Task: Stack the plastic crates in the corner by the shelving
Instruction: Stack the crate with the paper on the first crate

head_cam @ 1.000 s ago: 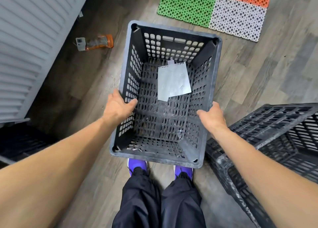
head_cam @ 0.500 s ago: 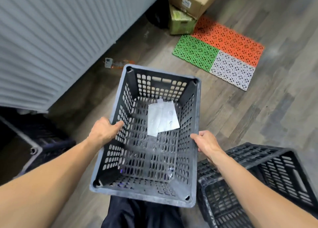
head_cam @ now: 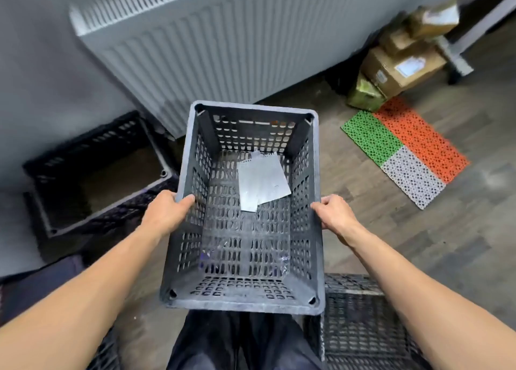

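I hold a dark grey perforated plastic crate level in front of my body, off the floor. My left hand grips its left rim and my right hand grips its right rim. A sheet of grey paper lies on the crate's bottom. A second dark crate stands upright on the floor to the left, against the grey wall below the radiator. A third crate sits low at my right, partly hidden by my right forearm.
A white ribbed radiator covers the wall ahead. Cardboard boxes are piled at the far right beside a metal leg. A green, orange and white perforated mat lies on the wood floor. A dark object edges in at bottom left.
The crate in my hands has risen and my view has swung left and up. The radiator, the crate by the wall and the boxes have come into fuller view.
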Demonstrator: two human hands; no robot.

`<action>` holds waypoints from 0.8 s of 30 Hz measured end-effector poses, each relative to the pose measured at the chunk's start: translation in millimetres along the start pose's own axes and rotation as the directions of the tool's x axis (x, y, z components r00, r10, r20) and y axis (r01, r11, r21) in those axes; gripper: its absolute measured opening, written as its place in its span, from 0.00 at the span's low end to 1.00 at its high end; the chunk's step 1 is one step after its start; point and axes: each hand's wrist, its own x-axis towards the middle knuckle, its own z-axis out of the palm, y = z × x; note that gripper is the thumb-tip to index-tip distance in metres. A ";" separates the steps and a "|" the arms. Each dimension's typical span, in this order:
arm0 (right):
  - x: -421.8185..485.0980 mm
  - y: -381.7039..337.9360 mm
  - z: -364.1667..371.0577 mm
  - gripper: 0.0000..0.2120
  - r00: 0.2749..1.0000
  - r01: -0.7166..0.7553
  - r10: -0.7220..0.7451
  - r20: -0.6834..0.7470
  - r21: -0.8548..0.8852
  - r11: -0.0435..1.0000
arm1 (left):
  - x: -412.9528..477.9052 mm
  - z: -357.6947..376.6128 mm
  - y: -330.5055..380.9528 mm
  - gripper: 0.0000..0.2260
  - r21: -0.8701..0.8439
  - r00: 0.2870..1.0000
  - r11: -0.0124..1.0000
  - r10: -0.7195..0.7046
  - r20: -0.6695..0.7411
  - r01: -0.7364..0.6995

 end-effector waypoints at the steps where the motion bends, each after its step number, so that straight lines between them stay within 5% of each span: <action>1: -10.0 -16.5 -0.2 0.12 0.999 0.035 -0.035 0.001 -0.024 0.999 | -7.6 -13.0 -9.7 0.19 -0.026 1.000 1.000 -0.017 -0.020 0.017; 10: -80.9 -164.0 28.8 0.12 0.975 0.217 -0.224 -0.012 -0.205 0.954 | -44.7 -122.7 -87.4 0.18 -0.235 0.968 0.957 -0.206 -0.143 0.169; 24: -143.2 -366.7 134.5 0.10 0.883 0.469 -0.419 0.210 -0.392 0.791 | -68.6 -244.7 -219.6 0.19 -0.441 0.840 0.809 -0.507 -0.192 0.387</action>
